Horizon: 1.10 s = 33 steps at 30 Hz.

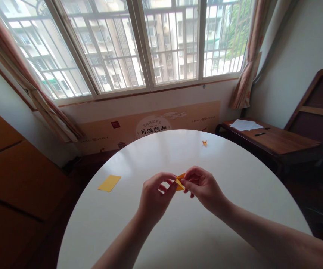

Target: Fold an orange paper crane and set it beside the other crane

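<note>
1. We see the paper (179,184), a small yellow-orange folded piece, held between both hands over the white table (175,153); a pale yellow flap stands out from its darker orange part. We cannot tell whether its lower edge touches the tabletop.
2. Our left hand (153,195) pinches the paper's left side between thumb and fingertips, its other fingers curled.
3. Our right hand (205,185) pinches the opposite side, thumb toward us, lower fingers bent beneath.
4. Well to the left of our hands, a yellow stack (109,183) lies flat near the table's edge; we cannot tell how many sheets it has.
5. Beyond our right hand, near the far rim, we find a tiny orange bird (204,142) on the tabletop.
6. Behind the table we see a printed panel (203,116) against the wall, under a barred window (147,59) with a tied curtain (245,80) at its right.
7. On our right, white sheets (242,124) and a small dark object (260,134) lie on a wooden bench (287,140).
</note>
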{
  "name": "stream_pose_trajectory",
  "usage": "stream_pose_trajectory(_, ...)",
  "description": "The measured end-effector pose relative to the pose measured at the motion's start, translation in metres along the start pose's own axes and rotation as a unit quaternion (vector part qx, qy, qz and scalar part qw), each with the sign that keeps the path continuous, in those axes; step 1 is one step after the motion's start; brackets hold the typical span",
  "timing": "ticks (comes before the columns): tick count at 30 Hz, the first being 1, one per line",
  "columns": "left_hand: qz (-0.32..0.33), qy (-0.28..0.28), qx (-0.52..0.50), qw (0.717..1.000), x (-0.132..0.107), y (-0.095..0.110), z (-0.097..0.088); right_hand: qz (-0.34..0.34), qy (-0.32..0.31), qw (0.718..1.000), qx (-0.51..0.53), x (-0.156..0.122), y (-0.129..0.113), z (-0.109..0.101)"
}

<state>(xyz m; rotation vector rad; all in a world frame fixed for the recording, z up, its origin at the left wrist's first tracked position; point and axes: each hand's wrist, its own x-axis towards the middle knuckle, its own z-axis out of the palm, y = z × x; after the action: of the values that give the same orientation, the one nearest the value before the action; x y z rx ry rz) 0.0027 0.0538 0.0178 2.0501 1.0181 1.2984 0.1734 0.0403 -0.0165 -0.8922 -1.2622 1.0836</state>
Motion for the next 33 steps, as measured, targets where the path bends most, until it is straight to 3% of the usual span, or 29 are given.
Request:
stream_pose_trajectory(11, -0.008, 0.032, 0.025, 0.999, -0.0011, -0.0042, 0.0025, -0.05, 0.009, 0.996, -0.067, -0.0038, -0.0051, 0.002)
stream_pose_trajectory(21, -0.01, -0.022, 0.006, 1.0, -0.003, 0.0001, 0.0, -0.045, 0.019, 0.998, -0.045, -0.0014, -0.0037, 0.001)
stream_pose_trajectory(33, -0.142, -0.054, -0.152, 0.977, 0.0035, -0.0023, 0.0007, -0.023, -0.021, 0.999, -0.014, -0.0023, -0.0064, 0.0005)
